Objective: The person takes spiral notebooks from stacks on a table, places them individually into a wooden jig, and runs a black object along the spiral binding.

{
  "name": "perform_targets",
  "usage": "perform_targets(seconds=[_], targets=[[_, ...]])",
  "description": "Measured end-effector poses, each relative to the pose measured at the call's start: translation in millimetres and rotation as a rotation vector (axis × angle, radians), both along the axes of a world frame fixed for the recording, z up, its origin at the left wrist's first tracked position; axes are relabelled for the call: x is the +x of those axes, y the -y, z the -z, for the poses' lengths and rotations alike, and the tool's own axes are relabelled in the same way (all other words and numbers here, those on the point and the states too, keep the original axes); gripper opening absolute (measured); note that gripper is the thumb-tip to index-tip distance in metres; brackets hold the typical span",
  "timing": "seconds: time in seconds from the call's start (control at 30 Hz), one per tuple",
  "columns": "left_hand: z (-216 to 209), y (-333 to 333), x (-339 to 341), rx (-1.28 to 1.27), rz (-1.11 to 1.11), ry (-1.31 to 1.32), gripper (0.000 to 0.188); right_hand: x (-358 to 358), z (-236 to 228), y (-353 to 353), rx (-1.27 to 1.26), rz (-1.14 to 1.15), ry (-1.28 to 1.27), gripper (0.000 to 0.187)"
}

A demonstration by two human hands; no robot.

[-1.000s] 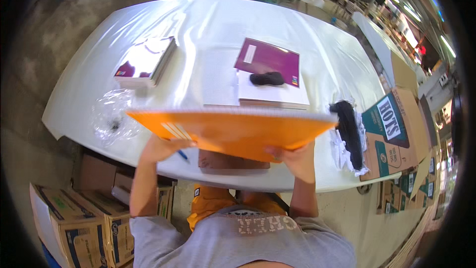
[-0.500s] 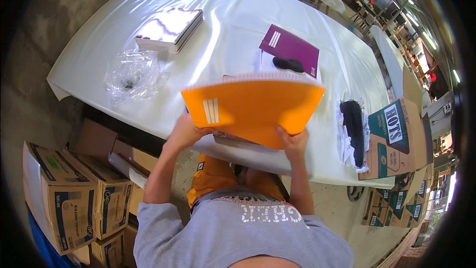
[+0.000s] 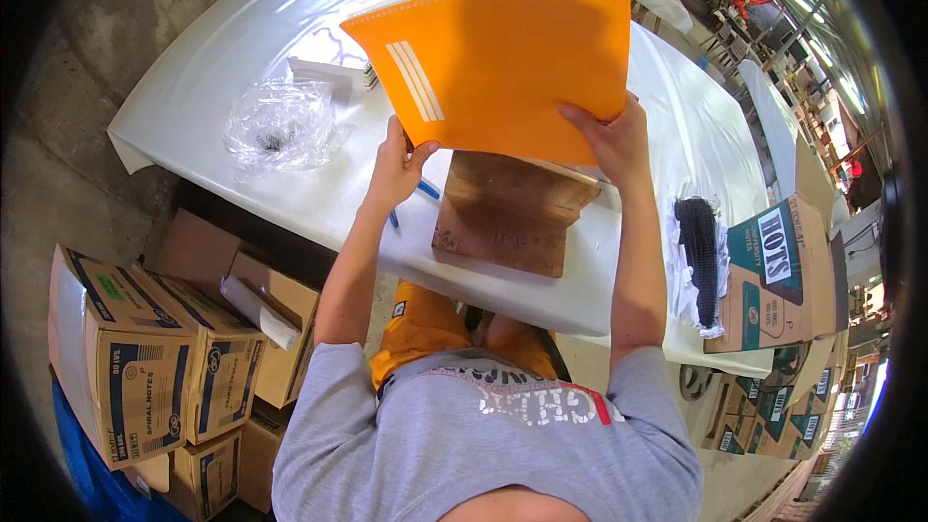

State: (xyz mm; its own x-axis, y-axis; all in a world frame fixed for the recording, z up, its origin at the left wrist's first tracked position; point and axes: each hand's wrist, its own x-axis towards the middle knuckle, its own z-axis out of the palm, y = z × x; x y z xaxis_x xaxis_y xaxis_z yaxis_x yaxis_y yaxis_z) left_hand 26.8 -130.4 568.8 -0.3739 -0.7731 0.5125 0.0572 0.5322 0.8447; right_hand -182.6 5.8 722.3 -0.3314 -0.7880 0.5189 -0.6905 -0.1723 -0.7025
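Note:
Both hands hold an orange notebook [image 3: 512, 68] tilted up over the table. A row of small punched holes runs along its far edge, and white page edges show behind it. My left hand [image 3: 396, 169] is closed on its near left corner. My right hand [image 3: 617, 140] grips the near right side, thumb on the orange cover. Beneath it, a brown wooden angled stand [image 3: 512, 208] sits at the table's near edge. A blue pen [image 3: 427, 189] lies beside the stand, near my left hand. The notebook hides the table's far middle.
A white-covered table [image 3: 213, 48] carries a crumpled clear plastic bag [image 3: 280, 126] and a partly hidden notebook stack [image 3: 324, 68] at left. Black binding coils [image 3: 698, 251] lie at right beside an open carton [image 3: 764, 275]. Cardboard boxes [image 3: 145, 387] are stacked at lower left.
Both hands have lifted the orange notebook and carried it away from me, uncovering the wooden stand and blue pen. It now hides the purple notebook and black object behind.

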Motion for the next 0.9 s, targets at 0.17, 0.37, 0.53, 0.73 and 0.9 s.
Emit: perform_targets(seconds=[0.17, 0.37, 0.53, 0.73, 0.9], targets=[[6.3, 8.8, -9.0, -0.004, 0.014, -0.081, 0.037, -9.5, 2.9, 11.5, -0.040, -0.107, 0.025, 0.032], [8.9, 13.5, -15.5, -0.005, 0.018, -0.122, 0.037, -13.2, -1.7, 18.1, 0.018, -0.098, 0.063, 0.033], [12.6, 12.1, -16.9, 0.060, 0.058, -0.147, 0.037, -15.1, -4.7, 16.8, 0.013, -0.133, 0.044, 0.033], [32.4, -1.9, -15.9, -0.023, -0.027, 0.036, 0.037, -32.5, 18.3, 2.6, 0.095, -0.199, 0.081, 0.037], [40.1, -16.5, -10.6, 0.021, -0.062, 0.355, 0.031, -58.2, 61.3, -28.2, 0.070, -0.195, 0.372, 0.039]])
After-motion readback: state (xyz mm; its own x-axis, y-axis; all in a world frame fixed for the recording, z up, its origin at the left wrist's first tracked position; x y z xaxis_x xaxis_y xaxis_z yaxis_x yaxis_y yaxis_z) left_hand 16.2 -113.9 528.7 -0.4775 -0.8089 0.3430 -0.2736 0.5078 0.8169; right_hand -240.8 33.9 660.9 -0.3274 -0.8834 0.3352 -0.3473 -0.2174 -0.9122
